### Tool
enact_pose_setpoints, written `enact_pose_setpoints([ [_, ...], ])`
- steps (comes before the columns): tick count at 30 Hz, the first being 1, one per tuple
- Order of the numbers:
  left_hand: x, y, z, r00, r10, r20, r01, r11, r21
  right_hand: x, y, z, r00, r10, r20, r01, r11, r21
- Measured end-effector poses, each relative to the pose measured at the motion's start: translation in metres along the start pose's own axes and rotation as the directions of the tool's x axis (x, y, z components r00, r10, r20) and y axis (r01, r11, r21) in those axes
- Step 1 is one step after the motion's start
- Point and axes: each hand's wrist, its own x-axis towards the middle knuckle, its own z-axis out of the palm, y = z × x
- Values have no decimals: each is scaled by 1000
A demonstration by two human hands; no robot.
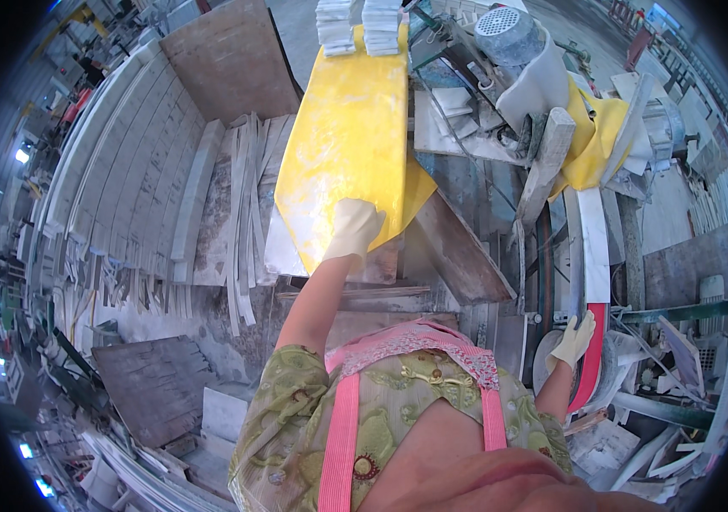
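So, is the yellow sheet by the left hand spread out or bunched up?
Spread out: the yellow sheet lies broadly flat from the stacked white pieces to the left hand.

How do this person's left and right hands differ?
The left hand looks bent, knuckles forward, while the right hand is open and extended. The left hand is at the yellow cover; the right hand is by the narrow red strip. Both wear pale gloves.
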Motion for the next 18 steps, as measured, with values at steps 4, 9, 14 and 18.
enact_pose_setpoints([
  [4, 0, 1, -2, 1000, 5, 20, -6, 999, 51, -2, -2, -3, 1000, 12, 11, -12, 1000, -6],
  [9, -1, 3, -5, 1000, 5, 17, -5, 999, 43, -5, -1, -2, 1000, 21, -4, -21, 1000, 2],
  [14, -1, 1, -3, 1000, 21, -12, -20, 999, 47, -9, 0, -4, 1000, 13, -1, -13, 1000, -2],
  [18, -1, 0, 1, 1000, 14, -5, -14, 999, 38, -12, 0, -6, 1000, 9, -21, -9, 1000, 11],
])
